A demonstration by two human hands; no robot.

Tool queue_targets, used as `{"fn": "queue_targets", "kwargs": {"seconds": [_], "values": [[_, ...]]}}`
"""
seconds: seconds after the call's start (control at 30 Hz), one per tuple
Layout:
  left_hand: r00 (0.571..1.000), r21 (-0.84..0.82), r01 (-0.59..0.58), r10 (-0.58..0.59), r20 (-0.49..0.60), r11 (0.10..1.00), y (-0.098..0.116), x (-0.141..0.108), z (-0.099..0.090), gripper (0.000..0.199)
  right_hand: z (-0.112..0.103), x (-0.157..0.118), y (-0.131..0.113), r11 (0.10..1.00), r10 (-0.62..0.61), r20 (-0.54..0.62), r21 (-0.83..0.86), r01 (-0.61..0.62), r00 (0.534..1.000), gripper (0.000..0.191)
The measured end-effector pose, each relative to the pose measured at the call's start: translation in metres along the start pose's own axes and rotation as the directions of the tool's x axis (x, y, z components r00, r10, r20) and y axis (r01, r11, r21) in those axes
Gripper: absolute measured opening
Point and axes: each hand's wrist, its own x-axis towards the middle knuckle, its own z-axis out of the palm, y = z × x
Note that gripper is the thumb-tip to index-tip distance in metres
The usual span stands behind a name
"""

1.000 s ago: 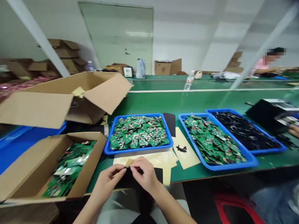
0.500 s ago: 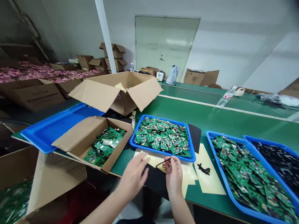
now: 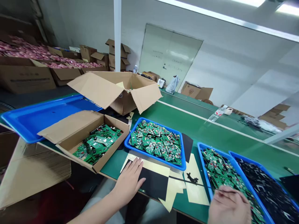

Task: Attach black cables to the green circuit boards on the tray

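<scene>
My left hand point(image 3: 129, 180) lies flat with its fingers stretched out on the left part of a black sheet point(image 3: 154, 183) and the pale yellow paper point(image 3: 151, 164) at the table's front edge. Over the near end of a blue tray of green circuit boards point(image 3: 224, 168), my right hand point(image 3: 230, 205) is closed on a thin black strip point(image 3: 187, 180). The strip stretches leftward to near the sheet's right edge; whether it is joined there I cannot tell. A small clump of black pieces point(image 3: 192, 178) rests on another yellow sheet point(image 3: 196, 194).
Another blue tray point(image 3: 154, 154) of circuit boards stands beyond the black sheet. Left of it are a cardboard box point(image 3: 109, 155) with boards and a blue tray point(image 3: 53, 115). A tray of black parts point(image 3: 263, 186) lies far right. A large open carton point(image 3: 123, 102) stands behind.
My right hand has moved to the right with the strip, drawing it out long. My left hand has flattened onto the black sheet. The view has tilted and shifted.
</scene>
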Motion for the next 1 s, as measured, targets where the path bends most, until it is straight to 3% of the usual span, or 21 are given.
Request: {"fn": "queue_targets", "kwargs": {"seconds": [0.07, 0.17, 0.27, 0.33, 0.43, 0.6, 0.8, 1.0], "values": [[0.999, 0.003, 0.03, -0.03, 0.038, 1.0, 0.002, 0.004, -0.001, 0.045, -0.013, 0.016, -0.011, 0.995, -0.081, -0.038, -0.062, 0.078, 0.996, 0.006], [0.991, 0.001, 0.078, -0.077, 0.105, 0.997, 0.004, 0.013, -0.011, 0.043, -0.026, 0.035, -0.02, 0.995, -0.1, -0.122, -0.042, 0.095, 0.988, 0.007], [0.982, -0.107, 0.064, -0.044, 0.182, 0.992, 0.001, 0.028, -0.03, 0.034, -0.023, 0.041, -0.024, 0.999, -0.041, -0.058, -0.026, 0.039, 0.997, 0.004], [0.977, -0.22, 0.052, -0.004, 0.211, 0.974, -0.002, 0.044, -0.042, 0.029, -0.011, 0.033, -0.026, 1.0, 0.005, 0.065, -0.028, -0.003, 0.998, 0.01], [0.984, -0.229, 0.079, -0.038, 0.174, 0.97, -0.003, 0.076, -0.05, 0.026, 0.018, 0.014, -0.023, 1.0, -0.001, 0.256, 0.018, -0.004, 0.967, 0.016], [0.978, -0.231, 0.172, -0.139, 0.153, 0.958, 0.001, 0.115, -0.043, 0.027, 0.067, 0.0, -0.021, 0.998, -0.051, 0.508, 0.046, 0.032, 0.86, 0.007], [0.974, -0.427, 0.196, -0.125, 0.19, 0.883, -0.016, 0.121, -0.038, 0.035, 0.114, 0.004, -0.04, 0.986, -0.158, 0.612, 0.132, 0.098, 0.775, 0.014], [0.966, -0.698, 0.25, -0.126, 0.225, 0.672, -0.037, 0.129, -0.055, 0.033, 0.15, 0.006, -0.047, 0.961, -0.276, 0.653, 0.196, 0.195, 0.705, 0.014]]}}
